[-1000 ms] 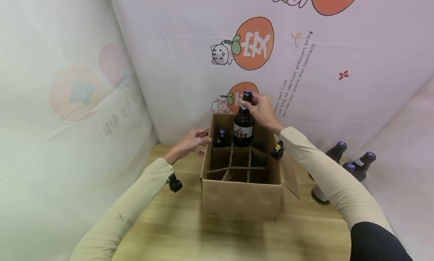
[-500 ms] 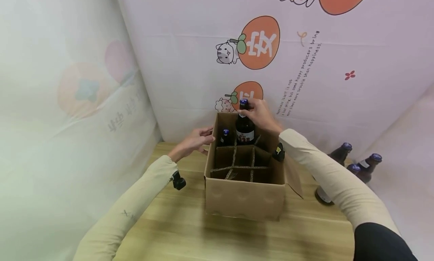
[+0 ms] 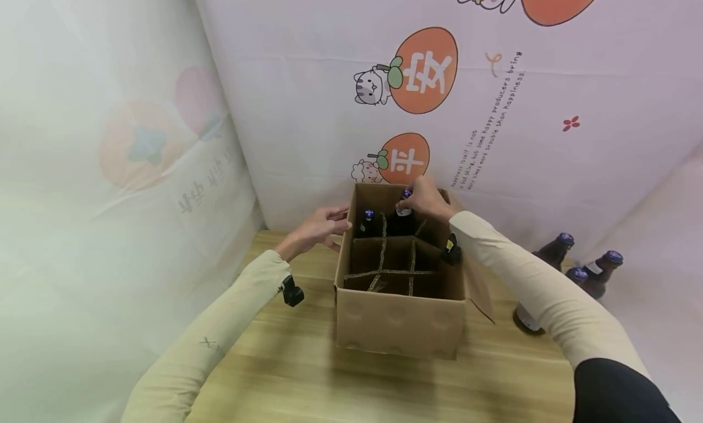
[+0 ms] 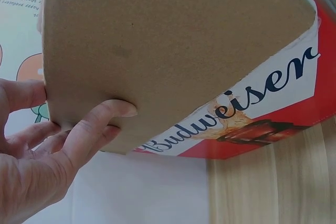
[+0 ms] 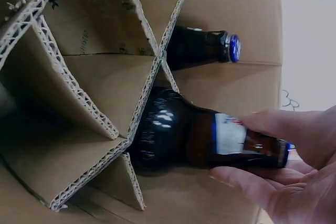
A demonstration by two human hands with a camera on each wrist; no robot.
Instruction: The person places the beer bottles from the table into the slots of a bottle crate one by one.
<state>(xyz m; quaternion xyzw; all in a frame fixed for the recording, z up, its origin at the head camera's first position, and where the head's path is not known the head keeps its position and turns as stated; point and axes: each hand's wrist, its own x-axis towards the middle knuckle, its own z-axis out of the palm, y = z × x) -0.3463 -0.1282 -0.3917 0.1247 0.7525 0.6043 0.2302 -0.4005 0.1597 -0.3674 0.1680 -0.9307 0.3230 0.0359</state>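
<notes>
In the head view my right hand [image 3: 431, 200] pinches the neck of a dark beer bottle [image 3: 403, 220] with a blue cap. The bottle is down in a rear compartment of the open cardboard box [image 3: 400, 325]. Thumb and fingers lie on either side of the neck in the right wrist view, while the bottle's lower part [image 5: 163, 135] goes behind the dividers. My left hand [image 3: 315, 229] holds the box's left rim. In the left wrist view one finger [image 4: 113, 109] lies on the brown outer flap [image 4: 173, 40], with others at its edge.
A second capped bottle [image 3: 368, 223] stands in the neighbouring rear-left compartment. Cardboard dividers [image 3: 382, 252] split the box. Several more bottles [image 3: 601, 273] stand on the wooden table at right, partly behind my right sleeve. A printed fabric wall [image 3: 307, 105] rises behind the box.
My right hand has lowered the bottle into the box, so its white label, visible before, is now hidden in the head view. My left hand stays at the box's left rim.
</notes>
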